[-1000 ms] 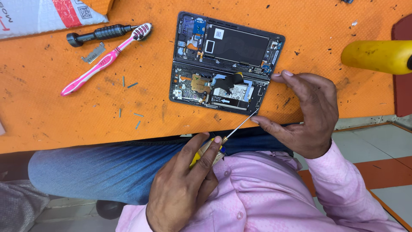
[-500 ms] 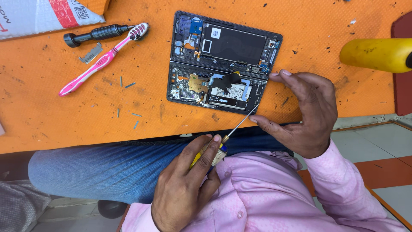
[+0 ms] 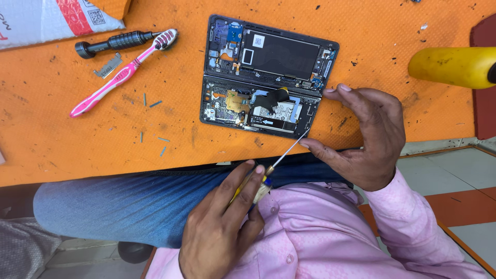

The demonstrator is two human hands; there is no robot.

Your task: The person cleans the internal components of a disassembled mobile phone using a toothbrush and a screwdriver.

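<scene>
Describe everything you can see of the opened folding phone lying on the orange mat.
The opened dark folding phone lies flat near the near edge of the orange mat, back covers off. The far half shows a large black battery and a blue part; the near half shows circuit boards, a copper-coloured patch and black flex ribbon. The right hand steadies its right end, and the thin metal screwdriver, held in the left hand, touches its near right corner.

Lighting: bright, even, diffuse light is covering the orange table [image 3: 62, 150]. Shadows: soft, falling faintly under the opened phone [image 3: 266, 77]. Glare: mild sheen showing on its dark panel. Focus: sharp throughout, edges bending slightly.
</scene>
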